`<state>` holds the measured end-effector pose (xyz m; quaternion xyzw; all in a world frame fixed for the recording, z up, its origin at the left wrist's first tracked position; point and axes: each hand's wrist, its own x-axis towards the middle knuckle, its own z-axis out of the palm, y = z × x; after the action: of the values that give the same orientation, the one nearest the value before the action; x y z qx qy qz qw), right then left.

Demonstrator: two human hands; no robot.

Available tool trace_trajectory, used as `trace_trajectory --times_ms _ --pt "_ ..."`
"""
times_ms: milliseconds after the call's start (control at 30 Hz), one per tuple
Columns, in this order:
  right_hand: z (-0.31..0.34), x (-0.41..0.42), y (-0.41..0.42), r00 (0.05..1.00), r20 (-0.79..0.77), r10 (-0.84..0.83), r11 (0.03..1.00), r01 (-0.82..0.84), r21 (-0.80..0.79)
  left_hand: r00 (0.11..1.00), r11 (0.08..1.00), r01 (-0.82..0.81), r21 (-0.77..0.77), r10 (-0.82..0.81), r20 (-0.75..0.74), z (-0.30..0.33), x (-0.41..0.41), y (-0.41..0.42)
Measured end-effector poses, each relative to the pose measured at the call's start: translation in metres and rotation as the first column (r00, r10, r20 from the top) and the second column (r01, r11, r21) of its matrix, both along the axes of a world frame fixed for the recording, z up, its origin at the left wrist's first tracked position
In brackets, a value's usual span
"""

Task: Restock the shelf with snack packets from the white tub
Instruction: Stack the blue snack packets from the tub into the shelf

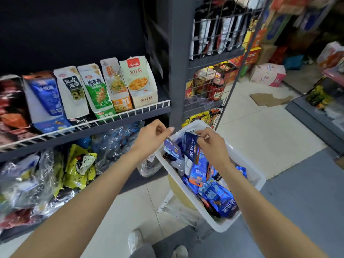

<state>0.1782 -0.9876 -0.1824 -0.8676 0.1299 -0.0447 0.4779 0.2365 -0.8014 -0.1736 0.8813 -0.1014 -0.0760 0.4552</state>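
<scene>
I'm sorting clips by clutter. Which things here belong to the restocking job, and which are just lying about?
Job:
white tub
blue snack packets
packet pinched by right hand
left hand
wire-fronted shelf

Lying about:
cardboard scrap
pink-and-white box
red jars

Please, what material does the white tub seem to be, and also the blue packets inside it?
The white tub looks like moulded plastic: smooth, slightly glossy walls and a rounded rim. The blue packets look like thin plastic or foil film: shiny, crinkled, with bright highlights; which of the two, the picture leaves open.
</scene>
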Motion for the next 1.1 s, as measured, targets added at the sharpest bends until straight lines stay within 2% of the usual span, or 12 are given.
trace_trajectory --times_ms 233,367,533,633,767,933,1100 --pt "0.022 0.029 0.048 0.984 0.088 0.155 0.987 -0.157 0.014 0.996 0.99 -0.056 0.132 0.046 0.082 0.024 0.009 0.056" --pt "0.04 0.055 0.092 0.97 0.124 0.209 0.976 -0.215 0.035 0.972 0.971 -0.213 0.113 0.199 0.121 0.039 0.022 0.104" --pt "0.072 0.094 0.163 0.925 0.114 0.364 0.931 -0.36 -0.053 0.952 0.96 -0.265 0.086 0.247 0.181 0.064 0.048 0.183" --pt "0.088 0.123 0.211 0.918 0.188 0.35 0.934 -0.328 -0.142 0.932 0.952 -0.296 0.078 0.27 0.241 0.083 0.069 0.234" --pt "0.109 0.161 0.271 0.875 0.308 0.374 0.881 -0.233 -0.411 0.888 0.943 -0.328 0.054 0.289 0.357 0.11 0.106 0.301" --pt "0.12 0.192 0.324 0.847 0.395 0.357 0.898 -0.194 -0.395 0.857 0.931 -0.356 0.079 0.292 0.424 0.127 0.148 0.363" --pt "0.128 0.204 0.354 0.841 0.431 0.329 0.92 -0.183 -0.345 0.902 0.938 -0.306 0.165 0.23 0.365 0.112 0.184 0.376"
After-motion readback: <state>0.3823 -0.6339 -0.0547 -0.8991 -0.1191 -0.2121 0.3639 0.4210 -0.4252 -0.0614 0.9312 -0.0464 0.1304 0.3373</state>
